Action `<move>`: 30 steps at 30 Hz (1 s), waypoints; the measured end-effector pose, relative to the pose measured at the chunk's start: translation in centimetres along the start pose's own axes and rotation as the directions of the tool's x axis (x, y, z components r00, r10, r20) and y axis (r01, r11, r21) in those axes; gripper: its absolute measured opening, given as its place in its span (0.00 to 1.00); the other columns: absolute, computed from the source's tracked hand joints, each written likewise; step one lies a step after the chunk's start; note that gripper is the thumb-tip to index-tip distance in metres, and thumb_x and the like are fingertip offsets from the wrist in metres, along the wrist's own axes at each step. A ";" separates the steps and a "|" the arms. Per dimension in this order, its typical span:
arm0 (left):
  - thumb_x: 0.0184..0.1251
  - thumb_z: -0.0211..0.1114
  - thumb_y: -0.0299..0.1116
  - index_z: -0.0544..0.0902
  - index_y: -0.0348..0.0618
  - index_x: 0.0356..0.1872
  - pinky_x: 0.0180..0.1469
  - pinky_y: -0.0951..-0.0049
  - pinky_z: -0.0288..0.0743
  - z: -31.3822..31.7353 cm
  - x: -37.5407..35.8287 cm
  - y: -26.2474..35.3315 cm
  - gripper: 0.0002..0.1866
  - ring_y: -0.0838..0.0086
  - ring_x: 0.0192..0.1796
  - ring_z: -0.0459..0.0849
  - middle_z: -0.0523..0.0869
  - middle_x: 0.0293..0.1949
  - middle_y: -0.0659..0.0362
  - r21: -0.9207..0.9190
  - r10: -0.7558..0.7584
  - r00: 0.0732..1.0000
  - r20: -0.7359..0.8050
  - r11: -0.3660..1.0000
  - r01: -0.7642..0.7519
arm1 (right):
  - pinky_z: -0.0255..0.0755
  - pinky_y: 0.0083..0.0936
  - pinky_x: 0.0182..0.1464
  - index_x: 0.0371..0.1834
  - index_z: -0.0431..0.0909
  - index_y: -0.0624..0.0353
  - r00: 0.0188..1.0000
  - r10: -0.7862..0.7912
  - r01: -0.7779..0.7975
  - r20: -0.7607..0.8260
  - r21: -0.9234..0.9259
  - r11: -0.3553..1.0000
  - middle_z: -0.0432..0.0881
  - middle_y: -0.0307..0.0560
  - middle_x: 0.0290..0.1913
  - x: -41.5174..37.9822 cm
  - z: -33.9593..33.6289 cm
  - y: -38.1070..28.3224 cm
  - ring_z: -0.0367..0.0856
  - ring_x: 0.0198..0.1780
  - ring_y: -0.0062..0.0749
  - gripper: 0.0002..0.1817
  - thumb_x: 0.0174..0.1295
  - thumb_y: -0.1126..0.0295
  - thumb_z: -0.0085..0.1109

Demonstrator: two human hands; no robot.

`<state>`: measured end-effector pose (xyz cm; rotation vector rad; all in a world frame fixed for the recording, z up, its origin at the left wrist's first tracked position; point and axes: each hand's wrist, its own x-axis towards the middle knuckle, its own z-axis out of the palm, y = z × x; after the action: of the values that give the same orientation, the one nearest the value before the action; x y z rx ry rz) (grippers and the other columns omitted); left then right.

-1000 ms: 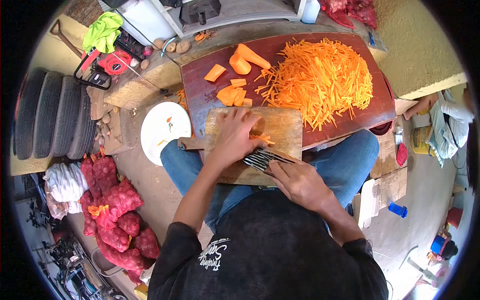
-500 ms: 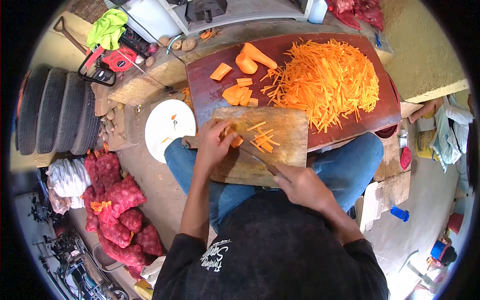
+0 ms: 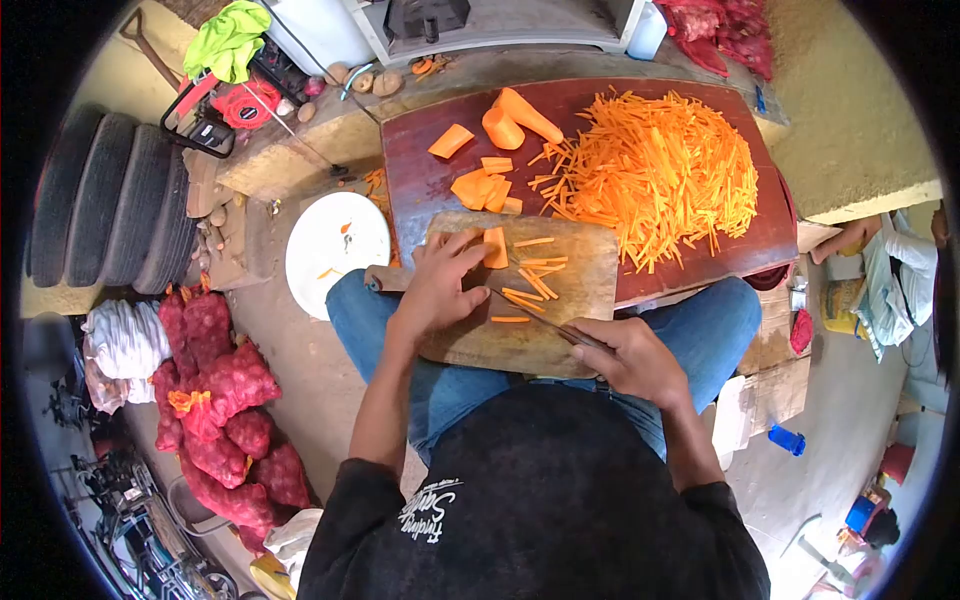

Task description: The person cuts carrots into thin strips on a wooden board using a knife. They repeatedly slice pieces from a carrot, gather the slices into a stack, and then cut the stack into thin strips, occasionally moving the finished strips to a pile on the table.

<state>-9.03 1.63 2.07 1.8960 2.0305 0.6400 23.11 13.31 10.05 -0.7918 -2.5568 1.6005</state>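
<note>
My right hand (image 3: 635, 358) is closed round the handle of a knife (image 3: 548, 321), whose blade lies low over the wooden cutting board (image 3: 450, 343). Fingers apart, my left hand (image 3: 440, 285) rests on the board's left side; its fingertips reach the edge of a flat carrot piece (image 3: 495, 247). The left thumb is close to the knife's tip. Several cut carrot sticks (image 3: 540, 272) lie loose to the right of that piece and beside the blade. The board sits across my lap, against the dark red table.
On the red table (image 3: 425, 195) are a large heap of carrot sticks (image 3: 665, 175), a peeled carrot (image 3: 530, 115) and carrot chunks (image 3: 480, 188). A white round lid or plate (image 3: 320, 280) is at the left. Red mesh sacks (image 3: 235, 385) and tyres (image 3: 115, 200) stand further left.
My left fingers have spread, and the carrot piece now lies flat farther up the board. My right hand has shifted slightly right with the knife. The sticks are more scattered.
</note>
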 end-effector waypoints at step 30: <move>0.61 0.87 0.38 0.90 0.46 0.49 0.61 0.50 0.72 6.5 -2.4 7.1 0.19 0.51 0.58 0.83 0.86 0.57 0.52 -0.094 0.039 0.942 -0.334 0.993 -0.074 | 0.85 0.34 0.52 0.70 0.86 0.70 0.861 0.023 -0.052 -0.508 -0.043 0.998 0.97 0.58 0.49 3.1 -5.1 4.4 0.92 0.49 0.27 0.20 0.82 0.68 0.67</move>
<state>0.56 0.25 -0.18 1.8940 2.0896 1.1268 23.65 20.44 8.00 -1.1007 -2.2154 1.1279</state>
